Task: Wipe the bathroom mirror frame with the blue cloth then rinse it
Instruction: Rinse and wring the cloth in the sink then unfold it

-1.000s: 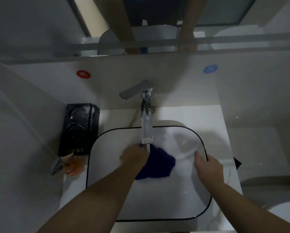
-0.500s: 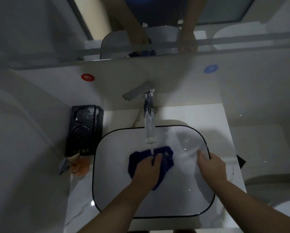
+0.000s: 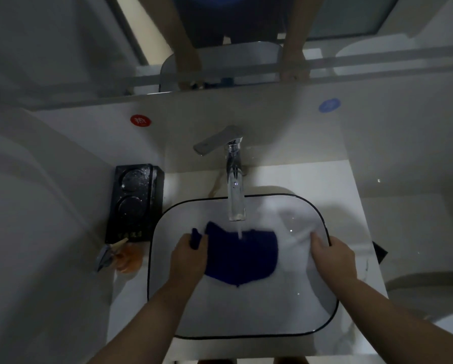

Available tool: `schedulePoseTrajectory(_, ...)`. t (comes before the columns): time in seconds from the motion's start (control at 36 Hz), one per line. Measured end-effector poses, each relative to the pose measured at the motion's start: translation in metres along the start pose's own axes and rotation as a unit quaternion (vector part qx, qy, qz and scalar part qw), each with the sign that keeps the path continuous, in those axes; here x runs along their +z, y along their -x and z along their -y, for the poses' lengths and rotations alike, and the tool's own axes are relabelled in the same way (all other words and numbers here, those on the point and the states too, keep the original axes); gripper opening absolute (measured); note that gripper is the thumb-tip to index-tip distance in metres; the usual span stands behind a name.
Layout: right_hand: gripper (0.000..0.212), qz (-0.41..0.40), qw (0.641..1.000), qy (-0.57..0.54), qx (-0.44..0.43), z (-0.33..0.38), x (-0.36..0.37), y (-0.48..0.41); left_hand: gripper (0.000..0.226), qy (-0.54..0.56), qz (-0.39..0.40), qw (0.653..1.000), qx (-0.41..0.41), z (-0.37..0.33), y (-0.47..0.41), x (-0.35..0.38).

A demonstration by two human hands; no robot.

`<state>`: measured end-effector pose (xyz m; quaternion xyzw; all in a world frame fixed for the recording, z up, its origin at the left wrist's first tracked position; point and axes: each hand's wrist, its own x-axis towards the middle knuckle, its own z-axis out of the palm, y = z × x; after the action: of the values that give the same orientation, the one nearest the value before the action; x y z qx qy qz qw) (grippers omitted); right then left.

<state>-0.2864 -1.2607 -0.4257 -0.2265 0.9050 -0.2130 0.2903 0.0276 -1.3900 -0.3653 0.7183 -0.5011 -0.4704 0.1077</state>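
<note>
The blue cloth lies spread out in the white basin, right under the chrome tap, and a thin stream of water falls onto its upper edge. My left hand grips the cloth's left corner, a fold sticking up between the fingers. My right hand rests on the basin's right rim, fingers curled over the black edge, apart from the cloth. The mirror with its lower frame edge runs across the top and reflects both arms.
A black box stands left of the basin against the wall, with an orange bottle and a small spray nozzle in front of it. Red and blue stickers mark the wall. A toilet is at the right.
My left hand has moved left from on top of the cloth to its left corner, and the cloth now lies spread wider under the stream. The right hand stays on the rim.
</note>
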Motion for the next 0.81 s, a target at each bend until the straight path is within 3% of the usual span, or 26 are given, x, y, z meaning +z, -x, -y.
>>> schedulePoseTrajectory(0.06,0.056,0.001,1.0,-0.002,0.002,0.0,0.0,0.0,0.02,-0.116,-0.051,0.989,0.078,0.016,-0.006,0.0)
schedulePoseTrajectory(0.17,0.051,0.02,1.0,-0.012,0.015,0.001,-0.001,0.001,0.096,-0.349,0.049,0.93,0.106,0.032,0.006,0.027)
schedulePoseTrajectory(0.22,0.049,0.021,0.999,-0.019,0.018,0.002,-0.002,0.001,0.112,-0.42,0.103,0.895,0.109,0.034,0.009,0.045)
schedulePoseTrajectory(0.28,0.049,0.021,0.999,-0.025,0.02,0.002,-0.001,0.001,0.12,-0.452,0.104,0.88,0.103,0.03,0.006,0.06)
schedulePoseTrajectory(0.33,0.05,0.018,0.999,-0.032,0.024,0.003,-0.001,0.001,0.117,-0.445,0.109,0.886,0.076,0.019,-0.002,0.071)
schedulePoseTrajectory(0.39,0.051,0.012,0.999,-0.037,0.032,0.004,-0.001,0.001,0.093,-0.31,0.136,0.941,0.022,0.01,-0.009,0.078)
schedulePoseTrajectory(0.44,0.053,0.006,0.998,-0.04,0.037,0.006,-0.002,0.003,0.073,-0.194,0.154,0.969,0.003,0.005,-0.013,0.081)
schedulePoseTrajectory(0.5,0.053,0.001,0.999,-0.03,0.034,0.007,-0.002,0.005,0.079,-0.175,0.15,0.973,0.022,0.002,-0.017,0.082)
schedulePoseTrajectory(0.61,0.039,-0.015,0.999,0.025,0.026,0.018,-0.008,0.01,0.078,-0.113,0.145,0.982,-0.051,0.0,-0.027,0.077)
schedulePoseTrajectory(0.67,0.038,-0.124,0.983,0.114,-0.073,0.023,-0.011,0.013,0.071,-0.1,0.151,0.981,-0.074,0.005,-0.028,0.072)
schedulePoseTrajectory(0.72,0.044,-0.187,0.95,0.07,-0.241,0.038,-0.006,0.027,0.066,-0.105,0.138,0.983,-0.066,0.017,-0.028,0.067)
schedulePoseTrajectory(0.78,0.034,-0.094,0.952,0.0,-0.291,0.059,0.012,0.049,0.06,-0.122,0.125,0.983,-0.057,0.026,-0.026,0.06)
schedulePoseTrajectory(0.81,0.022,-0.014,0.97,-0.015,-0.242,0.071,0.025,0.058,0.057,-0.127,0.125,0.982,-0.056,0.03,-0.026,0.057)
